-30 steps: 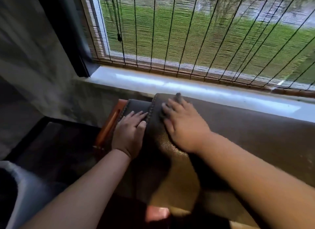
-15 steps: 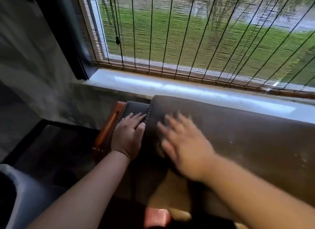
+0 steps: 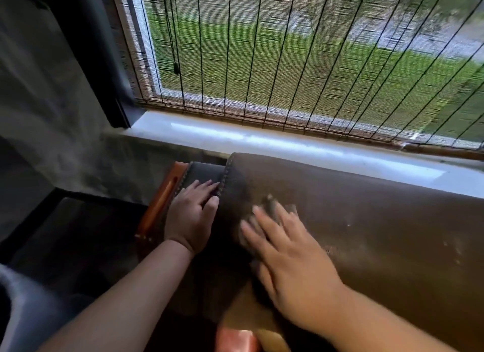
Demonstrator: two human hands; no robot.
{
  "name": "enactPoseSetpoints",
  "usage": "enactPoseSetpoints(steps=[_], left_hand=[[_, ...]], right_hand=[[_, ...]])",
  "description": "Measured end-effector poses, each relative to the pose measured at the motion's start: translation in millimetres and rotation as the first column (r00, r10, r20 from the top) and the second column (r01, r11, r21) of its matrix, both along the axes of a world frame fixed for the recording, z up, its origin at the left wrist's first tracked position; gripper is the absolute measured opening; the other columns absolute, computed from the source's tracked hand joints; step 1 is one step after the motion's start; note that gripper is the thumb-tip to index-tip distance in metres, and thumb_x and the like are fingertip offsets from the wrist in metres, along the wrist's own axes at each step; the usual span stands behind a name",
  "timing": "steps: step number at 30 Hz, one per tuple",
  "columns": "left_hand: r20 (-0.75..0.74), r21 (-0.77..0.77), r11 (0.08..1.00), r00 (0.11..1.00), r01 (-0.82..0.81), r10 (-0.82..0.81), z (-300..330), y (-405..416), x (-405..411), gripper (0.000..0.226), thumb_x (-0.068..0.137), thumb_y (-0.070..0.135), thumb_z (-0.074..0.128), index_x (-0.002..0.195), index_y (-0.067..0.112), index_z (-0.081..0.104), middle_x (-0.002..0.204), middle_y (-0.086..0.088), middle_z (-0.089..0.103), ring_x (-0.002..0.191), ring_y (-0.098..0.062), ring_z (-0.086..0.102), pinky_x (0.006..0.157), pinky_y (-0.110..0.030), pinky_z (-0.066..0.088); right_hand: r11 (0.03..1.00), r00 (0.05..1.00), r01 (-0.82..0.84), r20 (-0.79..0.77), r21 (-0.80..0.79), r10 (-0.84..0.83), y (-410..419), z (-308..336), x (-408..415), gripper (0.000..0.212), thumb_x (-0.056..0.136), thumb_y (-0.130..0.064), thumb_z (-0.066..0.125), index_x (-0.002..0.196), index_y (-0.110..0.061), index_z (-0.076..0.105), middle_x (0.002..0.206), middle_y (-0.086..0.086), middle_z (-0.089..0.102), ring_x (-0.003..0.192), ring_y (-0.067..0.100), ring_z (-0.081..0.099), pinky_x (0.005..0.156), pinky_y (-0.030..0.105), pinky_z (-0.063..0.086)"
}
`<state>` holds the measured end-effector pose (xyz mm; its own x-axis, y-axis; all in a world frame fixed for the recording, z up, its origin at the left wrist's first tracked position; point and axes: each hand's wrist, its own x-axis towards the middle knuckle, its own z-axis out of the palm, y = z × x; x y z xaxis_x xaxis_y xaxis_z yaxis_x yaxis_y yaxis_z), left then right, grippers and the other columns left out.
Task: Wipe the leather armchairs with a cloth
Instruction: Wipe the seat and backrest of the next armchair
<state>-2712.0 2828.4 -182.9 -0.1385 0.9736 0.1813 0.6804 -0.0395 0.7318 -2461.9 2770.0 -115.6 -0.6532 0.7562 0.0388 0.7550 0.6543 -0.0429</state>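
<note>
Your right hand (image 3: pixel 290 260) lies flat, fingers straight and spread, pressing a dark grey cloth (image 3: pixel 269 207) onto the smooth brown leather armchair back (image 3: pixel 379 220); only a blurred scrap of cloth shows past your fingertips. Left of the back's stitched edge, your left hand (image 3: pixel 191 215) rests flat, holding nothing, beside an orange wooden frame (image 3: pixel 159 207).

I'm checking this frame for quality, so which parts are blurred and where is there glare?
Head view: the right hand and the cloth under it are motion-blurred; the left hand is sharper; daylight glares off the sill; the lower left is dark.
</note>
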Motion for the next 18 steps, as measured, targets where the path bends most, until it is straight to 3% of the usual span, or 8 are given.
enactPoseSetpoints(steps=[4,7,9,12,15,18], left_hand=[[-0.002,-0.026,1.000,1.000,-0.014,0.014,4,0,1,0.072,0.093,0.061,0.025,0.144,0.027,0.063,0.154,0.007,0.057,0.151,-0.015,0.039,0.125,-0.047,0.031],[0.014,-0.036,0.999,1.000,-0.018,0.019,7,-2,0,0.074,0.093,0.063,0.024,0.145,0.027,0.063,0.154,0.007,0.057,0.151,-0.015,0.039,0.124,-0.047,0.032],[0.020,-0.043,0.999,0.999,-0.027,0.028,8,-5,1,0.076,0.092,0.064,0.023,0.146,0.027,0.063,0.154,0.007,0.056,0.151,-0.015,0.039,0.124,-0.048,0.033],[0.019,-0.046,0.999,1.000,-0.019,0.020,11,-4,1,0.077,0.091,0.065,0.024,0.145,0.026,0.063,0.154,0.007,0.057,0.151,-0.014,0.039,0.124,-0.047,0.033],[0.021,-0.040,0.999,0.999,-0.027,0.028,12,-2,-1,0.077,0.091,0.064,0.024,0.144,0.025,0.063,0.153,0.005,0.058,0.150,-0.016,0.041,0.123,-0.045,0.033],[0.028,-0.039,0.999,0.999,-0.029,0.030,13,-3,1,0.079,0.090,0.064,0.025,0.144,0.023,0.064,0.153,0.002,0.058,0.150,-0.019,0.041,0.123,-0.041,0.032]], right_hand=[[0.991,0.991,-0.129,0.047,0.026,0.127,44,11,18,0.055,0.108,-0.048,0.034,0.159,-0.029,0.039,0.166,-0.001,0.036,0.158,0.025,0.022,0.129,0.046,0.017],[0.974,0.976,0.215,0.028,-0.076,-0.214,111,21,13,0.057,0.110,-0.049,0.023,0.164,-0.029,0.027,0.171,0.001,0.024,0.160,0.022,0.010,0.128,0.035,0.001],[0.933,0.942,0.336,0.028,-0.124,-0.336,113,15,11,0.061,0.109,-0.053,0.019,0.166,-0.030,0.017,0.174,0.004,0.013,0.160,0.028,0.005,0.130,0.043,0.003],[0.988,0.988,0.153,-0.003,0.016,-0.153,40,3,18,0.061,0.107,-0.054,0.021,0.164,-0.032,0.025,0.172,0.004,0.021,0.159,0.033,0.011,0.128,0.053,0.013],[0.998,0.997,-0.052,0.054,-0.025,0.054,-2,3,48,0.061,0.108,-0.053,0.033,0.164,-0.030,0.030,0.171,0.000,0.024,0.160,0.027,0.011,0.129,0.049,0.015],[1.000,0.995,-0.010,0.096,0.015,0.008,42,5,84,0.063,0.108,-0.057,0.025,0.163,-0.029,0.031,0.168,0.000,0.031,0.159,0.022,0.018,0.129,0.042,0.016]])
